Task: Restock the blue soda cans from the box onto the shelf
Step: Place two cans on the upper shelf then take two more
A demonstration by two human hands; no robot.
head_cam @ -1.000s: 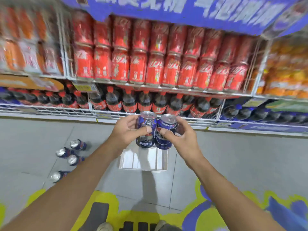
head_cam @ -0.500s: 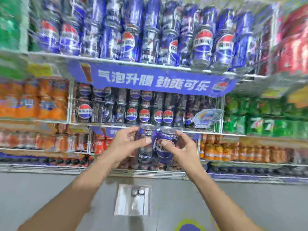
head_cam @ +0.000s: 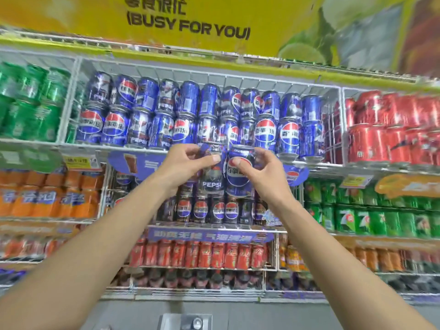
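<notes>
My left hand (head_cam: 183, 163) grips a dark blue soda can (head_cam: 211, 179) marked PEPSI. My right hand (head_cam: 262, 172) grips a second blue can (head_cam: 238, 177) showing the round logo. The two cans are held upright, side by side and touching, just below the front edge of the top wire shelf (head_cam: 309, 164). That shelf holds several blue cans (head_cam: 190, 115) stacked two high. The box (head_cam: 185, 321) sits on the floor at the bottom edge of view, with one can top (head_cam: 197, 323) showing inside.
Green cans (head_cam: 28, 101) fill the top shelf's left section and red cans (head_cam: 390, 129) its right. Lower shelves carry dark cans (head_cam: 214, 209), orange cans (head_cam: 47, 198), green 7-Up cans (head_cam: 371, 217) and red cans (head_cam: 202, 254). A yellow sign (head_cam: 190, 22) hangs above.
Both hands have lifted the two cans from near the floor up to the top shelf's level. My view tilted upward, so the box moved to the bottom edge.
</notes>
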